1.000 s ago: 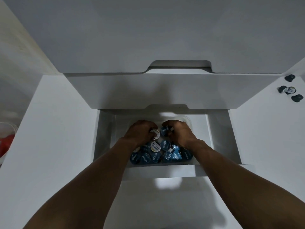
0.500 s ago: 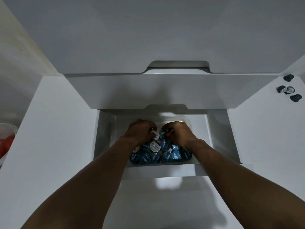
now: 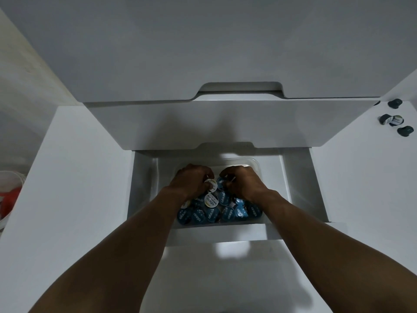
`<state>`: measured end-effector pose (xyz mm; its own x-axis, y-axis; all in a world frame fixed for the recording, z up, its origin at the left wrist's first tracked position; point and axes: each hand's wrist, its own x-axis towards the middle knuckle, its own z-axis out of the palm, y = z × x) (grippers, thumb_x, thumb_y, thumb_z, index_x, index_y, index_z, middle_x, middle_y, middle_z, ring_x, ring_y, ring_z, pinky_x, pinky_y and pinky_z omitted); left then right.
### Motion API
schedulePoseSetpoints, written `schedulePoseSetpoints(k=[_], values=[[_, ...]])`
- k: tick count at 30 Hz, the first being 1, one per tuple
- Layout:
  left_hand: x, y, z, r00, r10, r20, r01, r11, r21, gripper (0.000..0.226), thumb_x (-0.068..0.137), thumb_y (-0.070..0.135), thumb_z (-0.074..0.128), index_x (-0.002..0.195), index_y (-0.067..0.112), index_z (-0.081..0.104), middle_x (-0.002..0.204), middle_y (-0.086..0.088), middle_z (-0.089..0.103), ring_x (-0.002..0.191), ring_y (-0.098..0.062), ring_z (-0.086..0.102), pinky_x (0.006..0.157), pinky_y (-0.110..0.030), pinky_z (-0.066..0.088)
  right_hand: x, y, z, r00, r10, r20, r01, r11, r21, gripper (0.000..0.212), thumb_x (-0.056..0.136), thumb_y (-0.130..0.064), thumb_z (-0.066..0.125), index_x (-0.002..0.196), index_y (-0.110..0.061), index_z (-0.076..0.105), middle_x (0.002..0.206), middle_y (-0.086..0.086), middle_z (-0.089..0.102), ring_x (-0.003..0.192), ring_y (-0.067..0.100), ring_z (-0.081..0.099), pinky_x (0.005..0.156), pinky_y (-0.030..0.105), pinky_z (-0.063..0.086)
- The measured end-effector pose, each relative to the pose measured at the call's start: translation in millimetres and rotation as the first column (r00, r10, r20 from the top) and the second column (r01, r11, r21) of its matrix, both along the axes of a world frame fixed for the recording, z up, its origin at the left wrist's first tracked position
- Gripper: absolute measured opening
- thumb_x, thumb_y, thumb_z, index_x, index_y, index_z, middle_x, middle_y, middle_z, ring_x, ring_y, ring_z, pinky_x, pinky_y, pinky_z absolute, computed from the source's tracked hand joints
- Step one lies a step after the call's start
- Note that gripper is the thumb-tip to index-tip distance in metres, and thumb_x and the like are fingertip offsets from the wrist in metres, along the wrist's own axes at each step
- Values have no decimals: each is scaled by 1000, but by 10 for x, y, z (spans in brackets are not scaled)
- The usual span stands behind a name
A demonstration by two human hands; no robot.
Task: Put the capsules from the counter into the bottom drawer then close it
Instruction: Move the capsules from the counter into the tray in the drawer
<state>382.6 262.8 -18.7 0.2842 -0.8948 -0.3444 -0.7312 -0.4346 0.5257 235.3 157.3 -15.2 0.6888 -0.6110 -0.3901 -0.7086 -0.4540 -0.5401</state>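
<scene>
So the bottom drawer (image 3: 216, 231) is pulled all the way out, and there's a clear tub (image 3: 256, 164) sitting inside it, toward the middle. The tub holds a heap of capsules (image 3: 221, 213), mostly with blue foil tops facing up or tilted, all crowded against the near wall, with one white lid (image 3: 211, 200) in among them. Both hands are down in the tub, knuckles up, side by side and nearly touching. The left hand (image 3: 191, 180) has its fingers curled right under, with a white-topped capsule (image 3: 212, 185) tucked at the fingertips, tilted on its side, so it looks like a proper grip on that one. The right hand (image 3: 244, 184) is curled the same way, with a blue-topped capsule (image 3: 222, 183) just at its fingertips, but honestly I can't tell whether it's actually got hold of it or is only resting on the pile, since the fingers hide that. Above the open drawer, the upper drawer (image 3: 203, 123) front is flush and closed. Over on the far right, a few loose capsules (image 3: 391, 120) are on the desk (image 3: 372, 199), well away from the drawer, dark ones with one showing a pale lid. At the left edge there's a red thing (image 3: 9, 195) in some pale container; it's too cut off to say more.
</scene>
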Motion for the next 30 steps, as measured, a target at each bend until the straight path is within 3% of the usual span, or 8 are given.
schedulePoseSetpoints(k=[8,18,23,30], values=[[-20,4,20,1000,1,10,-1,1000,0,37,85,25,67,121,19,61,121,-6,65,110,-21,60,96,-36,49,-10,-3,5,1000,-2,-2,2,1000,11,34,88,-17,66,121,-22,64,118,9,67,104,20,64,83,18,45],[-99,53,123,990,69,119,-63,997,-55,37,85,25,66,121,15,62,125,-7,59,111,-23,58,97,-35,48,-68,-8,87,1000,-27,7,27,999,43,44,86,-23,67,129,-21,55,116,7,63,102,22,60,89,31,51],[-195,139,229,975,144,168,-133,988,-75,41,89,25,62,129,16,54,133,-6,51,124,-23,47,107,-32,36,-158,-5,183,1000,5,23,-5,1000,-21,44,88,-26,64,130,-20,53,124,6,60,110,22,56,94,33,46],[-485,320,476,924,226,308,-168,965,-202,31,91,20,54,118,6,59,118,-16,59,108,-31,54,91,-35,44,-392,63,379,992,66,109,-38,971,-238,38,91,-27,54,126,-12,56,128,12,55,117,28,50,95,31,39]])
